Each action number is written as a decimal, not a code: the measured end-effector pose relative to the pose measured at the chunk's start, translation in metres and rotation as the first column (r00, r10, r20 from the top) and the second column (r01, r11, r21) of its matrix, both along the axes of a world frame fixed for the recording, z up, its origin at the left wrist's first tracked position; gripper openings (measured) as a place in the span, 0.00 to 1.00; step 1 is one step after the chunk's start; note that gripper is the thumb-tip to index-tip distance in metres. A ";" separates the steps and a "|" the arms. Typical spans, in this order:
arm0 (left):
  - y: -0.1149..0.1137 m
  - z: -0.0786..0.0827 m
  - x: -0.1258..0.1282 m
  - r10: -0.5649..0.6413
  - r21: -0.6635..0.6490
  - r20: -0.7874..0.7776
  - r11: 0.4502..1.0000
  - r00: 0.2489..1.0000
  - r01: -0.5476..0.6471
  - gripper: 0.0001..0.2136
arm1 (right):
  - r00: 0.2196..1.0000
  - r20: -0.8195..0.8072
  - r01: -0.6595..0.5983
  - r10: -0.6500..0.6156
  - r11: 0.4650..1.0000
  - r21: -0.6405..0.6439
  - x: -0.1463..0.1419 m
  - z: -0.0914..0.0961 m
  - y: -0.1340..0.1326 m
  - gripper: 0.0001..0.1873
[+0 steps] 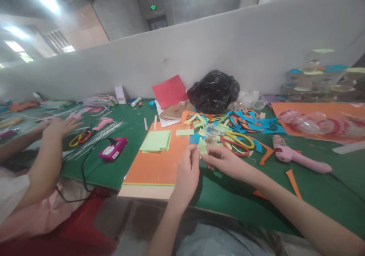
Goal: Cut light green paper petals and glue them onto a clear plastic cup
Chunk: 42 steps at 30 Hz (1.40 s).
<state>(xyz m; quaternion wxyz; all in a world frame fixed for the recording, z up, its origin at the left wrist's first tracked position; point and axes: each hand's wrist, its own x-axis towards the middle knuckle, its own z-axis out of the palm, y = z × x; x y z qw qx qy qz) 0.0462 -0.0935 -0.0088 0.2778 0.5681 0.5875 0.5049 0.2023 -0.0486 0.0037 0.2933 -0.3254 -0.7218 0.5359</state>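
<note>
Closest to the camera come the person's two bare forearms [302,210], reaching forward over the edge of a green table mat [99,172]. The left hand [186,172] and the right hand [225,161] meet in a narrow pinch, and between their fingers they hold a small pale green paper piece [202,147], just in front of a clear plastic container [211,134]. Just left of the hands lies an orange card sheet [156,161] with a stack of pale green paper [156,141] on it. Beyond the right hand are yellow-and-red scissors [235,143] beside many blue paper scraps [251,121], and more to the right lies a pink glue gun [296,155]. Further back are a black plastic bag [213,91] and a red paper sheet [169,91]. At the left side, a co-worker's hand [61,128] is over the mat, not far from a magenta corded device [113,149].
</note>
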 end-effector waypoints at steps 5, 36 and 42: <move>0.002 -0.002 0.000 -0.041 0.001 0.081 0.999 0.996 0.041 0.12 | 1.000 0.001 0.016 -0.016 0.999 0.040 0.001 0.001 0.001 0.24; 0.007 -0.001 -0.003 -0.090 -0.048 -0.022 0.995 0.996 0.089 0.09 | 0.971 0.233 0.014 -0.055 0.984 0.175 0.020 0.006 0.016 0.14; 0.006 0.000 -0.002 -0.110 -0.034 -0.048 0.993 0.993 0.109 0.10 | 0.961 0.267 0.011 -0.071 0.975 0.221 0.022 0.007 0.017 0.16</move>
